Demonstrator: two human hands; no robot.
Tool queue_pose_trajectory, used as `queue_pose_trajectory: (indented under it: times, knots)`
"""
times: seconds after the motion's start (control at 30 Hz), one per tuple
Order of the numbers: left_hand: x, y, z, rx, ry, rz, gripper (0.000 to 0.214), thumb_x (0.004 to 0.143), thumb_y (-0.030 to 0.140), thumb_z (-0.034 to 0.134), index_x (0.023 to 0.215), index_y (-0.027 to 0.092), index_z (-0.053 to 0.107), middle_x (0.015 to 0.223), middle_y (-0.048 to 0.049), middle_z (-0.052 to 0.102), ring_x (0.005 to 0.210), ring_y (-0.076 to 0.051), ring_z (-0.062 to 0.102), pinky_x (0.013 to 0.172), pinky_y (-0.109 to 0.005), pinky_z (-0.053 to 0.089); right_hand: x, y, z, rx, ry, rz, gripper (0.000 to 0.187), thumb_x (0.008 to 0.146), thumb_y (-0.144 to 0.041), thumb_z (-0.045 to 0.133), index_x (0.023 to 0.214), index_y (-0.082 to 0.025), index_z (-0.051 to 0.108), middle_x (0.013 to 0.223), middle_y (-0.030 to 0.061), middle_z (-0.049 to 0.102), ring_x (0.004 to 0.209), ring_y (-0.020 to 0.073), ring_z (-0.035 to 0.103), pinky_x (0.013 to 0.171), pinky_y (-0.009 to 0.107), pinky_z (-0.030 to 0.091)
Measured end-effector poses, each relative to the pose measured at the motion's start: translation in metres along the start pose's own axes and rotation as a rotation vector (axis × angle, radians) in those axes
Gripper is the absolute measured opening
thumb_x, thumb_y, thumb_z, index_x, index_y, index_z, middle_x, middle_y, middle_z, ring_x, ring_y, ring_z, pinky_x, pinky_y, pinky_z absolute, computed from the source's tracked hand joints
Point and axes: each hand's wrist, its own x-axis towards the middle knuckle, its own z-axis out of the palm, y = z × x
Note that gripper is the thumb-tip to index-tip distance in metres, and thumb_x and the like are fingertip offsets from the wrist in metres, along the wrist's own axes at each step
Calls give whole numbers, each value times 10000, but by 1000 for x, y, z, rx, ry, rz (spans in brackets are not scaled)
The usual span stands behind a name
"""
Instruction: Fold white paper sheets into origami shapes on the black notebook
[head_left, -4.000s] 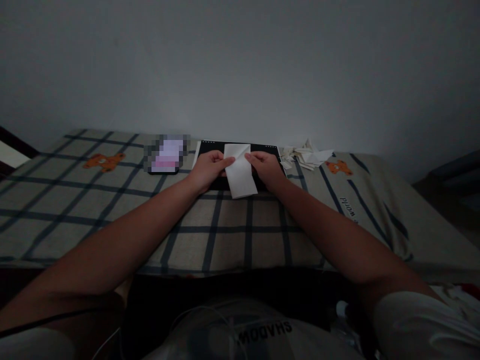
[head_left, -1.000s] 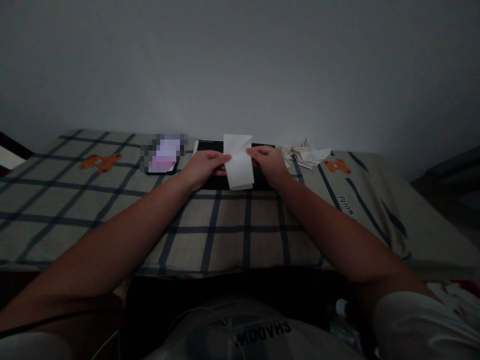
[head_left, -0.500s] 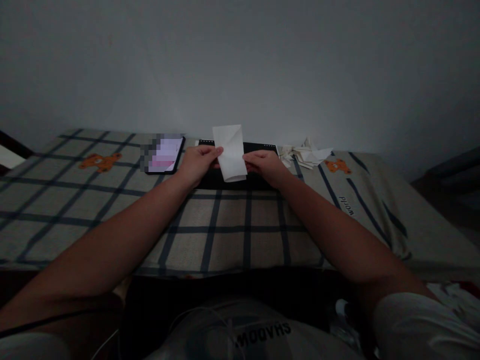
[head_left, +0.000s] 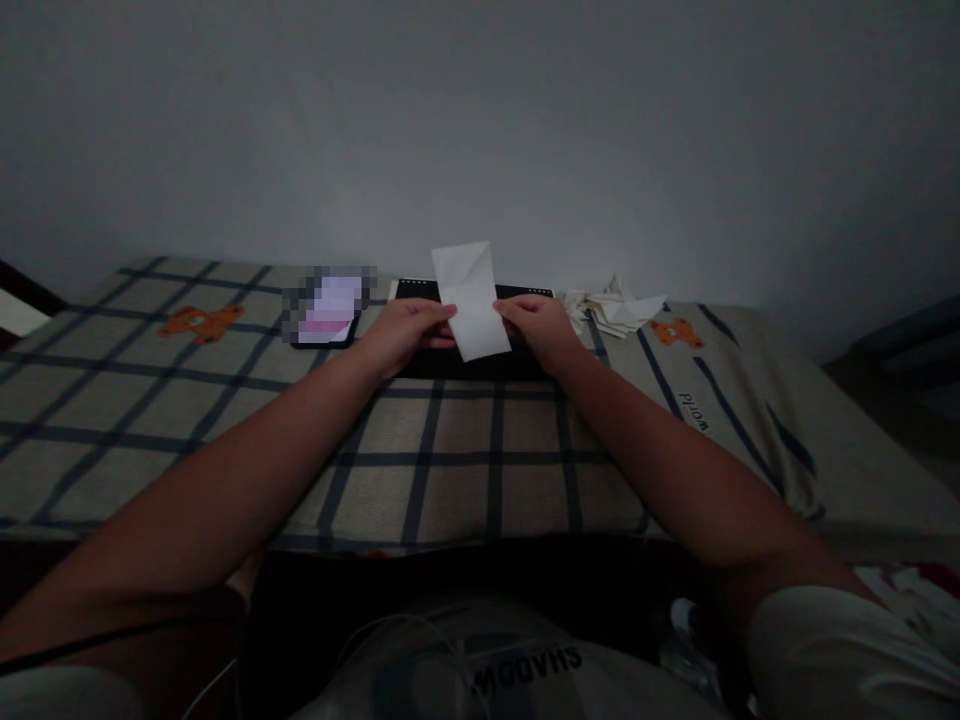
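A folded white sheet of paper (head_left: 474, 305) is held up between my two hands, tilted a little, with crease lines near its top. My left hand (head_left: 409, 332) pinches its left edge with the thumb in front and the other fingers partly behind. On the opposite edge, my right hand (head_left: 538, 325) grips it between thumb and fingers. Beneath the paper and hands lies a flat black item (head_left: 480, 368) with rows of small white marks along its far edge. Folded paper pieces (head_left: 611, 308) are heaped just right of my right hand.
A phone (head_left: 328, 312) with a lit, partly blurred screen lies to the left. The checked cloth (head_left: 457, 430) with bear prints covers the surface, which meets a grey wall (head_left: 480, 130) at the back. A white cable (head_left: 214, 688) hangs near my lap.
The paper has shifted slightly right and tilted, and its lower end, which showed a curled open fold, now looks flat. Both hands have moved slightly right with it.
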Motion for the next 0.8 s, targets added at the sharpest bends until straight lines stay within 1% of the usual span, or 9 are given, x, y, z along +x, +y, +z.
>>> queue_pose_trajectory:
  times: [0.07, 0.17, 0.23, 0.33, 0.47, 0.57, 0.63, 0.73, 0.8]
  knots:
    - [-1, 0, 0, 5, 7, 11, 205, 808, 307, 788, 800, 112, 725, 841, -82, 760, 734, -148, 716, 752, -284, 617, 1, 2, 1, 90, -27, 27, 248, 755, -417, 794, 763, -177, 735, 724, 22, 719, 668, 136, 632, 679, 289, 547]
    - [-2, 1, 1, 29, 44, 29, 204, 799, 301, 789, 766, 116, 711, 802, -67, 745, 693, -135, 694, 751, -288, 612, 0, 2, 1, 204, -111, 78, 304, 745, -473, 822, 745, -190, 709, 743, 23, 718, 674, 126, 633, 669, 268, 543]
    - [-1, 2, 1, 49, 80, 48, 218, 789, 313, 798, 751, 121, 702, 788, -61, 738, 687, -137, 689, 748, -293, 610, -1, 0, 1, 228, -160, 102, 347, 743, -514, 827, 730, -192, 696, 731, 21, 709, 669, 120, 627, 658, 256, 537]
    - [0, 2, 0, 59, 126, 81, 221, 781, 319, 800, 742, 127, 696, 785, -58, 737, 698, -143, 691, 731, -286, 608, -1, -2, -1, 231, -201, 109, 381, 736, -543, 833, 723, -186, 700, 717, 22, 704, 665, 116, 625, 655, 253, 535]
    - [0, 2, 3, 95, 178, 111, 213, 786, 300, 792, 717, 129, 685, 722, -40, 708, 656, -138, 672, 711, -287, 612, 0, 0, -1, 220, -208, 93, 283, 707, -427, 870, 768, -181, 744, 717, 20, 724, 649, 117, 633, 659, 261, 547]
    - [-2, 4, 5, 92, 206, 121, 200, 796, 283, 778, 714, 128, 682, 724, -37, 703, 665, -133, 673, 724, -280, 614, -1, 1, 0, 190, -164, 84, 172, 740, -330, 829, 772, -177, 759, 706, 17, 730, 628, 114, 630, 655, 265, 551]
    - [-4, 5, 6, 54, 168, 109, 200, 805, 305, 773, 755, 126, 697, 786, -55, 730, 714, -143, 694, 720, -272, 615, -2, 0, 1, 156, -124, 77, 128, 762, -298, 799, 774, -175, 762, 717, 18, 734, 633, 114, 631, 658, 266, 551]
    - [-7, 6, 7, 0, 40, 48, 240, 821, 355, 769, 841, 119, 727, 872, -91, 760, 779, -169, 720, 710, -278, 620, -3, -2, 1, 113, -64, 67, 123, 777, -296, 781, 786, -175, 764, 728, 15, 735, 651, 120, 633, 664, 270, 551]
    - [-8, 7, 7, -20, -7, -3, 233, 814, 334, 779, 852, 109, 730, 888, -104, 765, 790, -175, 727, 716, -284, 621, -3, -4, 1, 103, -40, 60, 124, 776, -299, 780, 772, -177, 759, 700, 7, 722, 639, 121, 622, 654, 270, 548]
